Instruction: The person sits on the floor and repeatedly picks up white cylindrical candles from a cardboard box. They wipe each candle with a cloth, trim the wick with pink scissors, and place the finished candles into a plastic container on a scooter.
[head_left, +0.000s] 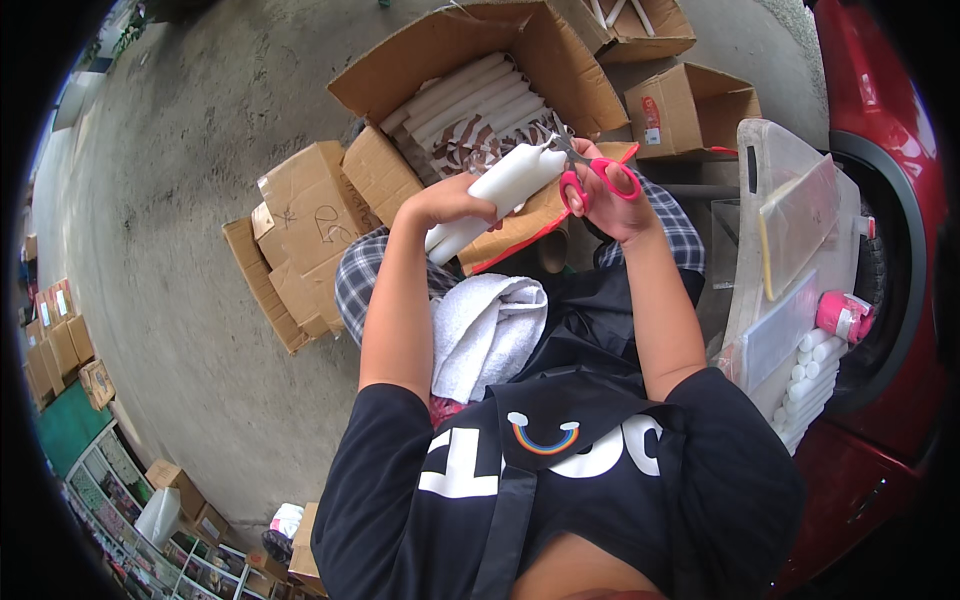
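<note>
My left hand (452, 201) is wrapped around a few thick white candles (514, 178), held slanting above my lap. Pink-handled scissors (575, 156) are in my right hand (628, 214), with fingers through the handle loops. Their blades are parted at the wick end of the candles; whether they touch a wick is too small to tell. Just beyond my hands, a large cardboard box (585, 82) holds rows of white candles (465, 94) and brown-and-white shredded strips (472, 142). A folded white towel (487, 330) lies on my lap.
At right, a pale plastic surface (750, 202) bears clear plastic sheets (799, 217), stacked white candles (810, 386) and a pink roll (844, 316). A red vehicle (885, 420) stands beside it. Flattened cardboard (311, 225) lies left; another open box (690, 112) stands ahead.
</note>
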